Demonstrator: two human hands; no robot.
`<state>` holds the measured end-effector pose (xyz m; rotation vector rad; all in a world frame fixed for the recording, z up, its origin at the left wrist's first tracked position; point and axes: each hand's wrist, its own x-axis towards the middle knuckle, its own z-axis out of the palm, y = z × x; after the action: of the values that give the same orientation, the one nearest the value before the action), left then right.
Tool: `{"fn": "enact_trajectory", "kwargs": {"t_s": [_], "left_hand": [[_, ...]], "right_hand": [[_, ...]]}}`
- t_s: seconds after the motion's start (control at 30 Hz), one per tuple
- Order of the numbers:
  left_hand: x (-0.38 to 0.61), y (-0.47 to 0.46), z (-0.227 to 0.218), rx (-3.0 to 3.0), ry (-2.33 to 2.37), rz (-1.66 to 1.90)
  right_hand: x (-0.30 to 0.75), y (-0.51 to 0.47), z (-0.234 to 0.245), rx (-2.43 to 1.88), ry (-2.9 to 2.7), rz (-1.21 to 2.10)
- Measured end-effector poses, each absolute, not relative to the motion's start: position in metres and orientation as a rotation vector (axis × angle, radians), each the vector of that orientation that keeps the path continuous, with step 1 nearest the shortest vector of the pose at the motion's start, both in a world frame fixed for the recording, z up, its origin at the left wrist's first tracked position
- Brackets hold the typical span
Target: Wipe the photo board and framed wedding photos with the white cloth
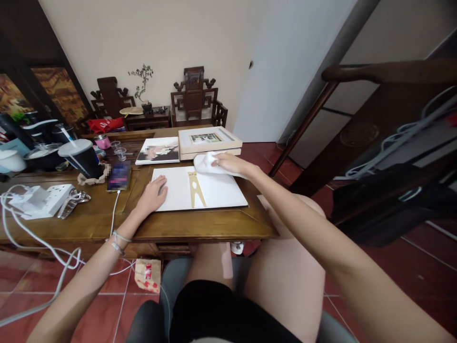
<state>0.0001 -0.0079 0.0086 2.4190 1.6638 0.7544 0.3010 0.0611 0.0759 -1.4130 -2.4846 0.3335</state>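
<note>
My left hand (154, 194) lies flat with fingers spread on the left edge of a white board (174, 190). A tan, two-legged flat piece (196, 189) with holes lies on the middle of the board. At the board's far right part, my right hand (233, 163) is closed on a white cloth (206, 164). Part of the cloth is bunched under the fingers, and some spreads over the board's far edge. Behind the board are a framed picture (210, 138) on a stack and a flat print (159, 150).
On the table's left are a phone (119, 176) on a cable, a dark cup (81, 157) with a straw, a power strip (53, 197) and small clear cups (120, 152). A wooden chair rail (385, 71) rises at right. A paper bag (147, 274) is on the floor.
</note>
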Motion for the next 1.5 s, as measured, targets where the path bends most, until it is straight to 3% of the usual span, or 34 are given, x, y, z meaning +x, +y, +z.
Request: {"fn": "enact_trajectory", "kwargs": {"t_s": [0.33,0.5,0.67,0.97,1.23,1.37,1.5], "left_hand": [[0.002,-0.009,0.008,2.424,1.656,0.772],[0.002,-0.008,0.007,2.424,1.662,0.765],[0.002,-0.008,0.007,2.42,1.68,0.729],[0.001,-0.009,0.01,2.413,1.698,0.685],[0.001,-0.009,0.008,2.402,1.689,0.687],[0.002,-0.01,0.007,2.438,1.686,0.689],[0.002,-0.009,0.006,2.46,1.695,0.66]], "right_hand": [[0.318,-0.021,0.039,-1.109,-2.755,0.22],[0.343,-0.081,0.067,-1.242,-2.722,0.461],[0.337,-0.069,0.101,-1.332,-2.583,0.68],[0.261,0.015,0.076,-1.451,-2.568,0.254],[0.267,-0.03,0.039,-1.076,-2.749,0.08],[0.291,-0.075,0.06,-0.907,-2.831,0.239],[0.296,-0.078,0.084,-1.052,-2.749,0.478]]}}
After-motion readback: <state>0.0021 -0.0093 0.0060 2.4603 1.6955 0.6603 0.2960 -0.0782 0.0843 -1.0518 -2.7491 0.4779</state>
